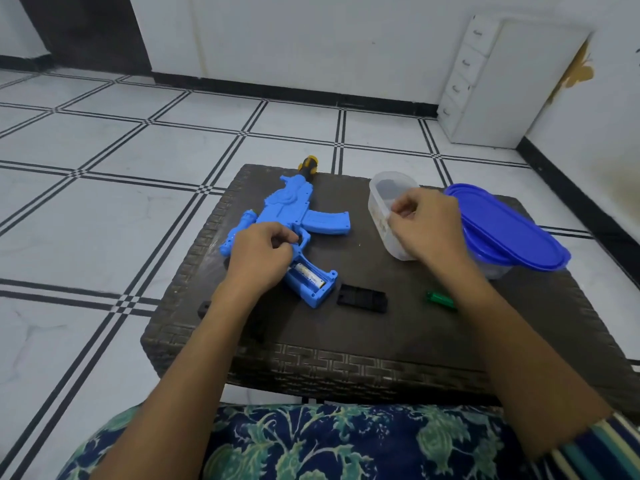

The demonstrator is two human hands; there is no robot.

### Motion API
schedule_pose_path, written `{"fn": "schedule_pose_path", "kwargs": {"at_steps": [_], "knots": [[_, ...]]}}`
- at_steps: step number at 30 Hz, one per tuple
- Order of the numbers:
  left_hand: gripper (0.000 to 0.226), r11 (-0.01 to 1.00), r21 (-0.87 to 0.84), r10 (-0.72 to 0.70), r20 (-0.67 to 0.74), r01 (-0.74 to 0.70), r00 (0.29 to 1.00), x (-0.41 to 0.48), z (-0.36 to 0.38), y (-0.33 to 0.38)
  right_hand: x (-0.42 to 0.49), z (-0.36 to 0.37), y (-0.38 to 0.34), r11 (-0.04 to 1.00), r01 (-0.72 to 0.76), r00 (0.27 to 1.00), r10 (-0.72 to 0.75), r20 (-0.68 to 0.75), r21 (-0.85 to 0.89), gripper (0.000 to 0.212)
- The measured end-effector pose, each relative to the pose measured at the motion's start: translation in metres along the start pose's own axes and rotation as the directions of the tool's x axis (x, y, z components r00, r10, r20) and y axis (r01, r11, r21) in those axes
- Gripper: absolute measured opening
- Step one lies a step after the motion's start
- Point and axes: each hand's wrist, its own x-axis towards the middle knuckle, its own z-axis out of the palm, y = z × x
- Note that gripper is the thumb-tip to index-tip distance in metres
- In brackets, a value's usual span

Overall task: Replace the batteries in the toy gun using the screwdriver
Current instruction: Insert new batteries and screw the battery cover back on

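**Battery bay open, one cell seated in the toy gun's grip**

The blue toy gun (294, 216) lies flat on the dark woven table (346, 362), and everything else sits around it. Its grip points toward the person, cover off, with a battery (309, 271) lying in the open bay. Just right of the grip rests the black cover (362, 298); farther right lies a small green object (439, 299), possibly the screwdriver handle, though that cannot be confirmed. Beyond the gun's far end, a yellow-and-black part (308, 165) pokes out.

The left hand (259, 258) curls over the gun at the trigger guard, fingers pinched near the bay; whether it holds anything small cannot be told. The right hand (424, 226), well right of the gun, closes on the rim of a clear container (384, 202), beside a blue lid (509, 226).

The gun looks like light, hollow, rigid plastic, likely to slide on the table, so pinning the body near the grip seems sensible. The battery is smooth and prone to rolling. Printing on its label is too blurred to read.
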Motion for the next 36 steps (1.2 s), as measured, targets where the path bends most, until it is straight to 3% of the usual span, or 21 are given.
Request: {"fn": "schedule_pose_path", "kwargs": {"at_steps": [3,5,7,9,12,15,21,25,30,36], "knots": [[0.023,1.0,0.002,-0.005,0.007,0.005,1.0,0.001,0.002,0.001,0.024,-0.005,0.014,0.986,-0.059,0.997,0.066,0.043,-0.154,0.013],[0.022,1.0,0.006,-0.012,0.015,0.012,1.0,0.002,0.002,0.001,0.041,-0.008,0.016,0.946,-0.05,0.983,0.104,0.153,-0.32,0.015],[0.023,1.0,0.008,-0.009,0.017,0.009,1.0,0.004,0.003,-0.001,0.058,-0.011,0.015,0.871,0.006,0.93,0.176,0.323,-0.491,0.019],[0.024,1.0,0.011,-0.004,0.02,0.003,1.0,0.004,0.003,-0.002,0.069,-0.012,0.011,0.83,0.067,0.84,0.253,0.48,-0.554,0.021],[0.024,1.0,0.017,0.001,0.029,-0.001,1.0,0.004,0.004,-0.004,0.075,-0.006,0.009,0.777,0.177,0.761,0.281,0.585,-0.604,0.02],[0.024,0.999,0.03,-0.015,0.027,0.014,1.0,0.007,0.004,-0.005,0.076,-0.003,0.009,0.77,0.234,0.737,0.258,0.625,-0.594,0.017],[0.026,0.998,0.035,-0.043,0.019,0.042,0.999,0.005,0.007,-0.002,0.068,-0.005,0.017,0.848,0.251,0.765,0.121,0.632,-0.467,0.021],[0.029,0.998,0.022,-0.058,0.031,0.058,0.998,0.004,0.006,-0.001,0.067,-0.021,0.016,0.89,0.214,0.694,0.153,0.704,-0.404,0.028],[0.029,0.998,0.023,-0.053,0.043,0.052,0.998,0.002,0.005,-0.002,0.067,-0.006,0.02,0.856,0.245,0.745,0.134,0.653,-0.455,0.025],[0.029,0.998,0.029,-0.06,0.026,0.059,0.998,0.004,0.005,-0.001,0.069,0.0,0.023,0.897,0.202,0.81,0.072,0.582,-0.393,0.015]]}}
